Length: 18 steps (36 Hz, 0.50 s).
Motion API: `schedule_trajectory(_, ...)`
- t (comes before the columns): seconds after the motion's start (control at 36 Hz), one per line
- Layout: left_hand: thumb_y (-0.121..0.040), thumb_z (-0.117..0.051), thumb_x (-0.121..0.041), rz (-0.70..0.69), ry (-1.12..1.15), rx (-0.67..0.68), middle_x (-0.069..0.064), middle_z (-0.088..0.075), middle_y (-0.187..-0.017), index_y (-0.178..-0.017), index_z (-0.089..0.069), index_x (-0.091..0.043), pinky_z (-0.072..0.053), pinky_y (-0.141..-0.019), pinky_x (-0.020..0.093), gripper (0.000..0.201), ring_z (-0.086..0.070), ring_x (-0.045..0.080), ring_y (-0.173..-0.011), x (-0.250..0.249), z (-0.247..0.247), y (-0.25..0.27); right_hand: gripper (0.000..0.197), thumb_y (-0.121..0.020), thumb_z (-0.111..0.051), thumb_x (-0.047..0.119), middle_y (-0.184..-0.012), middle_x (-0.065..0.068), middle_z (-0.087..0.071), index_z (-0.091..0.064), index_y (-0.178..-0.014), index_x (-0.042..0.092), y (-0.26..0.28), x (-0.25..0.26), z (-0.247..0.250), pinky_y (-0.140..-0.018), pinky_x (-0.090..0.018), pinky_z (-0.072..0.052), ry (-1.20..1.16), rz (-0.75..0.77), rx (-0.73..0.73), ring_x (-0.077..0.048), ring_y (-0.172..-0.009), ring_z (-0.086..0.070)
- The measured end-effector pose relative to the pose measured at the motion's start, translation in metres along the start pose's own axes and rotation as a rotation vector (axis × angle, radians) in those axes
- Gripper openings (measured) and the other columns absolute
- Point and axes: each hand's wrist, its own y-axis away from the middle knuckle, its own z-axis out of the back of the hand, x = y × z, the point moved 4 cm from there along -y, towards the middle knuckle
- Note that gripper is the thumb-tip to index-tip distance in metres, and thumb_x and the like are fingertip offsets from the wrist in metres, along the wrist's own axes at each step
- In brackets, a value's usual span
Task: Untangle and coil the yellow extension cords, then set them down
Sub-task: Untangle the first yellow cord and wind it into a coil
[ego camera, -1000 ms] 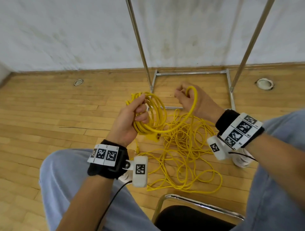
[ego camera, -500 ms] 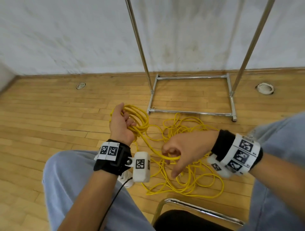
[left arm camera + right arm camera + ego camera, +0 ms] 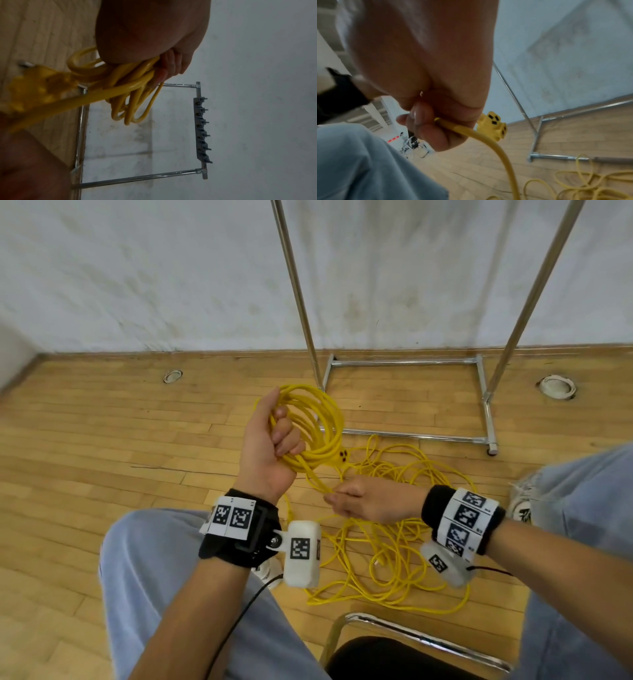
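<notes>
A: While the left hand (image 3: 265,453) is raised palm-up, what's in it?
B: Coil (image 3: 315,426) of yellow cord, several loops. Fingers (image 3: 286,436) curled round the bundle, thumb up along the far side. Left wrist view confirms: loops (image 3: 130,102) hang out past the fingertips.
A: Socket end?
B: Yellow triple-outlet block (image 3: 343,455) dangles just beside the bottom of the coil, off the floor as far as I can tell. Right wrist view shows it (image 3: 494,125) clearly, black slots facing the camera.
A: Right hand?
B: Right hand (image 3: 370,501) sits lower, near the left wrist, closed on a single strand (image 3: 489,140) of the same cord. That strand runs up from it to the coil and drops from the fist down towards the floor.
A: Rest of the cord?
B: Loose tangled pile (image 3: 404,549) on the wooden floor (image 3: 102,440) between the person's knees, partly under the right hand. Far edge reaches the base bar of a metal rack (image 3: 411,436).
A: Anything else?
B: Chrome chair frame (image 3: 411,635) at the bottom edge, white wall (image 3: 137,268) behind. Marker bands and camera units on both wrists.
</notes>
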Motion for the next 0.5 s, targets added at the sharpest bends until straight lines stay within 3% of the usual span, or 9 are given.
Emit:
schedule_trajectory(0.06,-0.100,-0.056,-0.037,0.000,-0.069,0.060,-0.010,-0.022,-0.041,-0.066,-0.046,-0.022,-0.019,-0.038,0.021,0.038,-0.020,0.005,-0.032,0.000,-0.007,0.005,0.065,-0.097,-0.042,0.072,-0.064,-0.009,-0.051,-0.052,-0.068,0.015,-0.002,-0.007,0.010,-0.063,-0.044,-0.042,0.037,-0.027,-0.055,-0.034,-0.060,-0.046)
schedule_trajectory(0.08,-0.099,-0.056,-0.037,0.003,-0.094,0.094,-0.010,-0.022,-0.041,-0.067,-0.045,-0.021,-0.019,-0.038,0.021,0.038,-0.020,0.005,-0.032,-0.001,-0.010,0.008,0.074,-0.090,-0.045,0.081,-0.067,-0.016,-0.048,-0.048,-0.066,0.011,-0.002,-0.010,0.015,-0.061,-0.046,-0.039,0.047,-0.052,-0.085,-0.037,-0.060,-0.044)
schedule_trajectory(0.17,-0.099,-0.055,-0.037,0.012,-0.176,0.207,-0.010,-0.024,-0.040,-0.068,-0.044,-0.020,-0.018,-0.039,0.023,0.037,-0.021,0.005,-0.031,-0.006,-0.017,0.014,0.072,-0.083,-0.058,0.080,-0.063,-0.008,-0.028,-0.037,-0.063,0.013,-0.001,-0.018,0.036,-0.055,-0.037,-0.023,0.073,-0.087,-0.151,-0.026,-0.056,-0.026)
schedule_trajectory(0.22,-0.100,-0.052,-0.038,0.031,-0.219,0.273,-0.010,-0.025,-0.039,-0.068,-0.044,-0.020,-0.017,-0.039,0.023,0.037,-0.021,0.004,-0.031,-0.009,-0.020,0.017,0.067,-0.083,-0.064,0.074,-0.061,-0.002,-0.025,-0.035,-0.059,0.019,0.003,-0.024,0.050,-0.055,-0.034,-0.019,0.088,-0.106,-0.189,-0.019,-0.054,-0.023)
schedule_trajectory(0.31,-0.101,-0.050,-0.037,0.038,-0.285,0.331,-0.011,-0.026,-0.039,-0.068,-0.045,-0.020,-0.022,-0.035,0.021,0.037,-0.021,0.004,-0.030,-0.016,-0.020,0.022,0.069,-0.077,-0.064,0.081,-0.063,-0.004,-0.027,-0.044,-0.054,0.020,0.005,-0.040,0.067,-0.058,-0.038,-0.021,0.049,-0.162,-0.224,-0.023,-0.057,-0.026)
schedule_trajectory(0.39,-0.100,-0.052,-0.035,0.045,-0.336,0.359,-0.012,-0.027,-0.039,-0.067,-0.046,-0.020,-0.022,-0.034,0.020,0.037,-0.021,0.003,-0.029,-0.022,-0.016,0.025,0.085,-0.072,-0.065,0.087,-0.060,-0.002,-0.031,-0.052,-0.064,0.004,0.006,-0.058,0.080,-0.058,-0.035,-0.026,-0.017,-0.206,-0.252,-0.022,-0.056,-0.030)
schedule_trajectory(0.44,-0.098,-0.052,-0.036,0.065,-0.383,0.359,-0.012,-0.026,-0.038,-0.065,-0.046,-0.020,-0.021,-0.035,0.019,0.037,-0.021,0.003,-0.029,-0.027,-0.010,0.028,0.066,-0.081,-0.067,0.072,-0.057,0.000,-0.035,-0.049,-0.061,0.012,0.010,-0.065,0.087,-0.060,-0.032,-0.034,-0.057,-0.218,-0.292,-0.014,-0.051,-0.037)
schedule_trajectory(0.5,-0.096,-0.055,-0.037,0.079,-0.448,0.347,-0.011,-0.025,-0.038,-0.065,-0.045,-0.020,-0.020,-0.036,0.018,0.037,-0.020,0.004,-0.029,-0.032,-0.003,0.029,0.057,-0.081,-0.064,0.064,-0.057,-0.002,-0.038,-0.049,-0.063,0.012,0.012,-0.073,0.092,-0.057,-0.028,-0.037,-0.095,-0.255,-0.330,-0.009,-0.047,-0.039)
